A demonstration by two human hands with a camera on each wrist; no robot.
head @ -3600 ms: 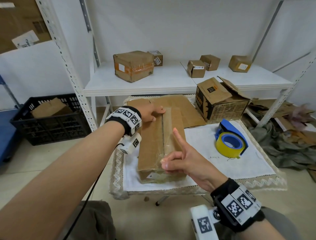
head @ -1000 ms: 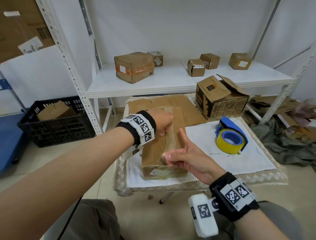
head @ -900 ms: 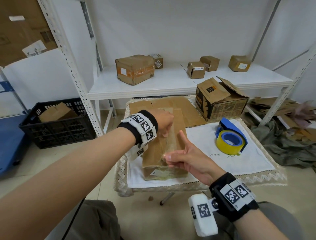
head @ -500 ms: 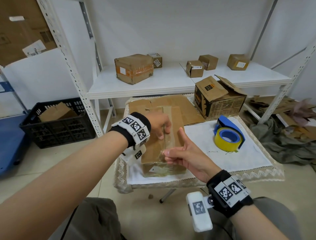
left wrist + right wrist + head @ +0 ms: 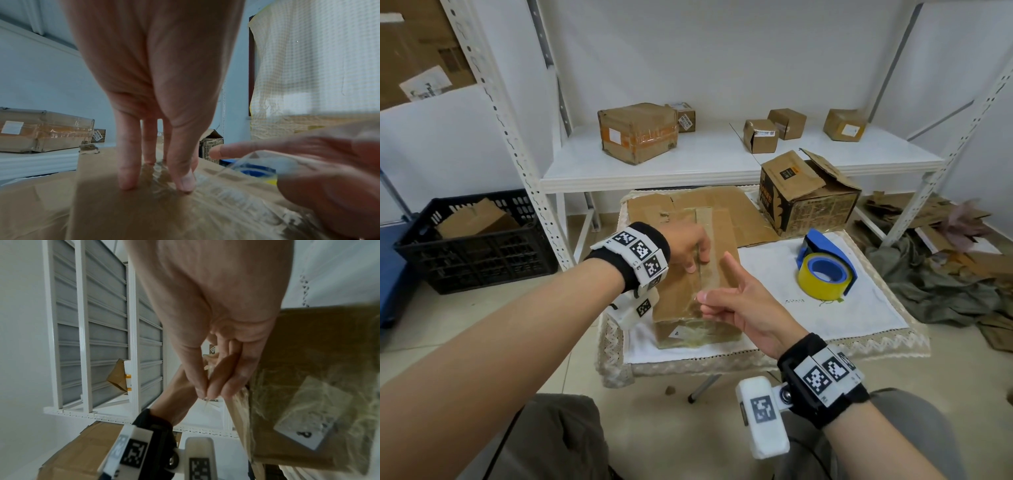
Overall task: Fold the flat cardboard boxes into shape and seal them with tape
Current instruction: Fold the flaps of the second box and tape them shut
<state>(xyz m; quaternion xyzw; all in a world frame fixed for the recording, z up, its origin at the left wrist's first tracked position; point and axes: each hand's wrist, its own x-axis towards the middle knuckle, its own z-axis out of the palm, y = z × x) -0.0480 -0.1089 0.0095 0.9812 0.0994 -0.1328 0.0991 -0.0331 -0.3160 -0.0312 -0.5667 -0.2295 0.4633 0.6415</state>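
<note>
Head view shows our left hand (image 5: pixel 685 246) pressing straight fingers (image 5: pixel 127 172) on the clear tape strip (image 5: pixel 705 260) along the seam of the brown rectangular cardboard box (image 5: pixel 688 291), which lies on the white cloth-covered table (image 5: pixel 842 318), likely to steady it. Our right hand (image 5: pixel 739 305) pinches the strip's loose end between thumb and forefinger, keeping it taut. Compared with half a second ago, both hands sit much as before; the yellow tape roll in its blue dispenser (image 5: pixel 825 270) remains aside.

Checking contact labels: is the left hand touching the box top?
Touching. Left wrist view shows the left hand fingertips planted on the cardboard box.
</note>
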